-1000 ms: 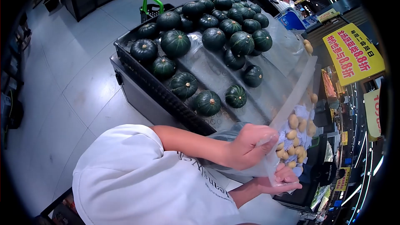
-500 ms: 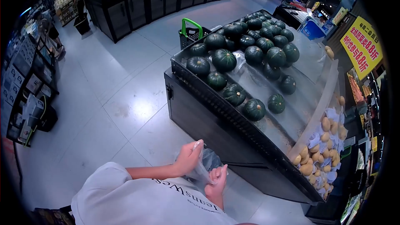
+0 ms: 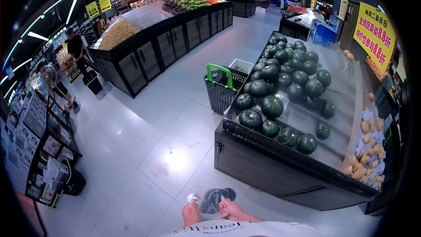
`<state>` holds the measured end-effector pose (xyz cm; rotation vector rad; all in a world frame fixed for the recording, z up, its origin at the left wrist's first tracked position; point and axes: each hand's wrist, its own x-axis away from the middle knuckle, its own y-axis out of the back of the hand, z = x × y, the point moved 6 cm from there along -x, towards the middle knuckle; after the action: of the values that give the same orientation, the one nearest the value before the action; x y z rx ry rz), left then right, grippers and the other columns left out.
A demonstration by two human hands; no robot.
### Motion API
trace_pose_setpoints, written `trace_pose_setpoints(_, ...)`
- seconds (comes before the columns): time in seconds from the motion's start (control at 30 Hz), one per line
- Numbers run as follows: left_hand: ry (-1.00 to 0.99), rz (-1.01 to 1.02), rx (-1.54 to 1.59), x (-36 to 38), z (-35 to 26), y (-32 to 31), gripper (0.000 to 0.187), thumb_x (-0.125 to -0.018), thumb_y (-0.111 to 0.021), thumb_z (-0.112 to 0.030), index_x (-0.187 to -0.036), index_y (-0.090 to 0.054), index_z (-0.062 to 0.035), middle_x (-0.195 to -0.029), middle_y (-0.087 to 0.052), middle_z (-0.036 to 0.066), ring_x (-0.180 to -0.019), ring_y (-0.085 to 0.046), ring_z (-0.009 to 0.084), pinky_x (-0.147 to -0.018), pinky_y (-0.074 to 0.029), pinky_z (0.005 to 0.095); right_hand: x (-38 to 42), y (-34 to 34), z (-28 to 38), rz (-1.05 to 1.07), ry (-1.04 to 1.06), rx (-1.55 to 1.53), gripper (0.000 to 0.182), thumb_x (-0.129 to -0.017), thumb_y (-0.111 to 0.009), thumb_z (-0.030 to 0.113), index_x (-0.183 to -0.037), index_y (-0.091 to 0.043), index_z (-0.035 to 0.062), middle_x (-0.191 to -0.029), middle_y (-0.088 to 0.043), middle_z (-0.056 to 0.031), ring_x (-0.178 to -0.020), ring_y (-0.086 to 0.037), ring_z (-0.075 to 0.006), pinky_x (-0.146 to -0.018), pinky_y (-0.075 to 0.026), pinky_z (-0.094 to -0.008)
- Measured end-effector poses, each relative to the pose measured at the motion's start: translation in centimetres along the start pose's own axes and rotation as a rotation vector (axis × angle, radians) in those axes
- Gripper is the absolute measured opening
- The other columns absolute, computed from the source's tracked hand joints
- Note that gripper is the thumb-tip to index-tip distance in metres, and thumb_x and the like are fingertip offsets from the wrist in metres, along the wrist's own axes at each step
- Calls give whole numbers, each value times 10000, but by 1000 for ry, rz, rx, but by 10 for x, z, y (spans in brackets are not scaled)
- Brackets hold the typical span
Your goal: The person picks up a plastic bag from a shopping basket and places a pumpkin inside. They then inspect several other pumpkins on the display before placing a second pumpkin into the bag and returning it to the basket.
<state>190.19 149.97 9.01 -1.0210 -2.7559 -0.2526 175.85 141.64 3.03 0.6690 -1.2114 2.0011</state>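
My left hand (image 3: 191, 214) is closed on one side of a thin clear plastic bag (image 3: 209, 208) in front of my waist. My right hand (image 3: 234, 211) pinches the opposite side, so the film stretches between them. A dark shape shows through the film; I cannot tell whether it is inside the bag or behind it. Ahead and to the right, dark green pumpkins (image 3: 272, 106) lie piled on a sloped display stand (image 3: 280, 171), apart from both hands.
Potatoes (image 3: 366, 149) fill the stand's right side. A black basket with a green handle (image 3: 219, 83) stands against its far left side. Shelving (image 3: 48, 149) lines the left. Another produce counter (image 3: 153, 61) runs behind, with two people at the left, one in black (image 3: 76, 48).
My view has tilted up, bringing the far counter and people into sight. My hands now sit lower in view and level with each other, still holding the bag.
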Motion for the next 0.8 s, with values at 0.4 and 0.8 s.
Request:
trace_pose_setpoints(0.4, -89, -317, 6, -119, -38, 145, 444, -979, -391, -245, -582, -398, -47, -502, -399, -8, -488, -370, 75, -456, -291, 263, -130, -177, 50, 13, -19, 264, 400, -970, -414, 381, -719, -499, 81, -571, -356, 32, -533, -312, -102, -521, -286, -249)
trace_pose_setpoints(0.8, 13, -552, -94, -273, -6, 167, 508, -985, -370, -346, -582, -422, -40, -508, -411, 17, -495, -388, 115, -476, -317, 287, -266, -231, 134, 103, -89, 323, 430, -966, -382, 409, -727, -514, 76, -577, -370, 36, -532, -324, -88, -515, -284, -247)
